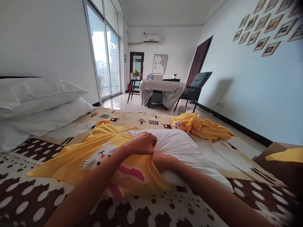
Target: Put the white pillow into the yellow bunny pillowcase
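Note:
A yellow pillowcase (78,159) with a cat face print lies spread on the bed, its open end over one end of a white pillow (174,143). My left hand (143,143) is closed on the edge of the pillowcase's opening, on top of the pillow. The wrist of my right hand (161,161) passes into the opening beneath the fabric. Its fingers are hidden inside, so what they hold cannot be seen. The pillow's gathered, wrinkled body extends to the right, outside the case.
White pillows (42,94) are stacked at the left. Another crumpled yellow cloth (201,126) with a cat print lies at the bed's far right. A brown box (267,159) with yellow cloth on it stands at right. Beyond the patterned bedding (127,117) are a covered table (163,85) and a black chair (199,86).

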`<state>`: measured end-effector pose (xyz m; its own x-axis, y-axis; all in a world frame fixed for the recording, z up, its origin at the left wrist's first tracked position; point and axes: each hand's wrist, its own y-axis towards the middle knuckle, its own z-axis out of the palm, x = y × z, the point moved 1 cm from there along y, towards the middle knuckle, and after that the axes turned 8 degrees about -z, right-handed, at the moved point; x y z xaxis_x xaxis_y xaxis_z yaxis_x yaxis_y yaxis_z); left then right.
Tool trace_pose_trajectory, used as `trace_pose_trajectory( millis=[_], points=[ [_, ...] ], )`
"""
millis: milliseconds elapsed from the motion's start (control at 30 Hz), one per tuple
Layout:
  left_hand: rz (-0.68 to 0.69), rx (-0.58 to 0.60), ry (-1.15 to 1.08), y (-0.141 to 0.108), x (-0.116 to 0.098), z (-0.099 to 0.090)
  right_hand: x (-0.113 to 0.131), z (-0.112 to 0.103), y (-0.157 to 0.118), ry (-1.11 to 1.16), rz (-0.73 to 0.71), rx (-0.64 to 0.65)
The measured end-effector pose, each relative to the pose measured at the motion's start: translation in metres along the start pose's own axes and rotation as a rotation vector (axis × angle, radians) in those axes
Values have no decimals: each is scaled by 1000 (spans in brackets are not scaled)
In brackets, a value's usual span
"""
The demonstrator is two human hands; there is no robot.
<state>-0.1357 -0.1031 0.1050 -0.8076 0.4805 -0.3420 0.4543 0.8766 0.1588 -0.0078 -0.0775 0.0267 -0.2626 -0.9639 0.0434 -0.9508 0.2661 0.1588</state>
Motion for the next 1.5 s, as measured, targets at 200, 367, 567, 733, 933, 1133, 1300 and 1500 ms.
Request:
trace_pose_trajectory(
  millis=[200, 367, 567, 733, 933, 1133, 1300, 1500],
  points=[
    [-66, 136, -52, -6, 45, -2, 10, -15, -24, 663, -129, 216],
    [24, -90, -47, -13, 57, 3, 18, -19, -17, 1386, 269, -61],
    [-119, -66, 28, -40, 100, -11, 10, -7, -11, 1610, 604, -356],
    [-229, -121, 65, -37, 127, -13, 5, -11, 8, 1530, 616, 37],
    [-228, -99, 27, -8, 124, -10, 5, 3, 19, 1568, 738, 11],
    [-251, -59, -82, -17, 122, -2, -8, 4, 1, 1713, 645, -243],
    [-248, -240, 83, -74, 127, -23, -17, -2, -8, 1735, 634, -376],
    [-1027, -145, 201, -167, 188, -45, -14, 5, -4, 1699, 605, -228]
  ],
)
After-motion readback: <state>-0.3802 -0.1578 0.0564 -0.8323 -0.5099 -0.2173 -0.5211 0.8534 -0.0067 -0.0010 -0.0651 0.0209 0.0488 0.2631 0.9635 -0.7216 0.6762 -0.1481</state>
